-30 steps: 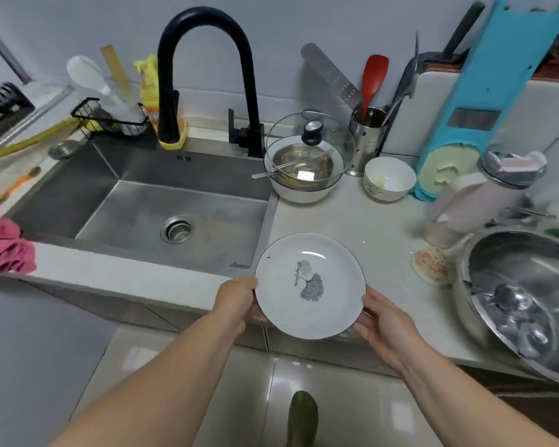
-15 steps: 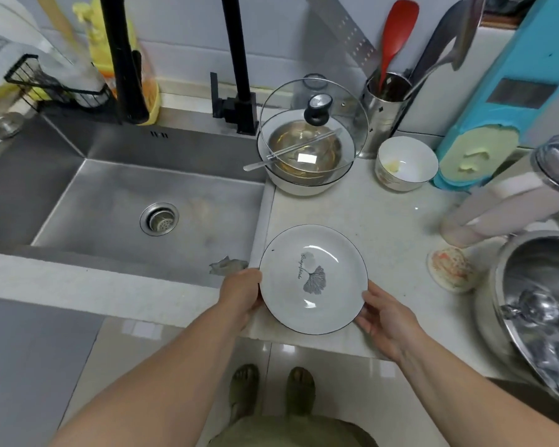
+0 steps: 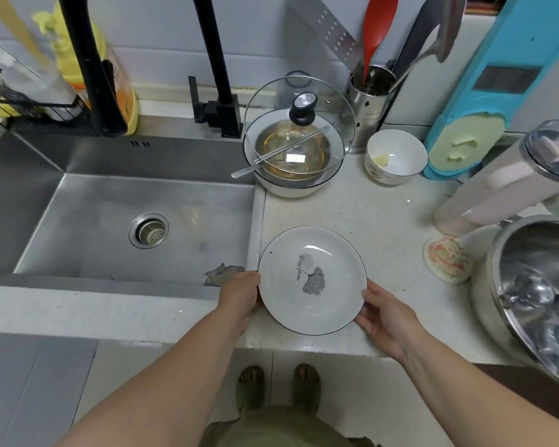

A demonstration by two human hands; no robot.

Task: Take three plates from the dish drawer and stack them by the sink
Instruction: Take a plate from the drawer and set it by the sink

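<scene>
A white plate with a thin dark rim and a grey leaf print lies over the pale counter, just right of the steel sink. My left hand grips its left edge and my right hand holds its lower right edge. I cannot tell whether more plates lie under it or whether it rests fully on the counter. The dish drawer is out of view.
Behind the plate stands a white bowl with a glass lid and a spoon. A small white bowl, a steel utensil holder, a teal slicer and a large steel basin crowd the right. A black faucet rises at the sink's back.
Both hands have carried the plate forward from the counter's front edge to a spot further in beside the sink. The camera has tilted down and closer.
</scene>
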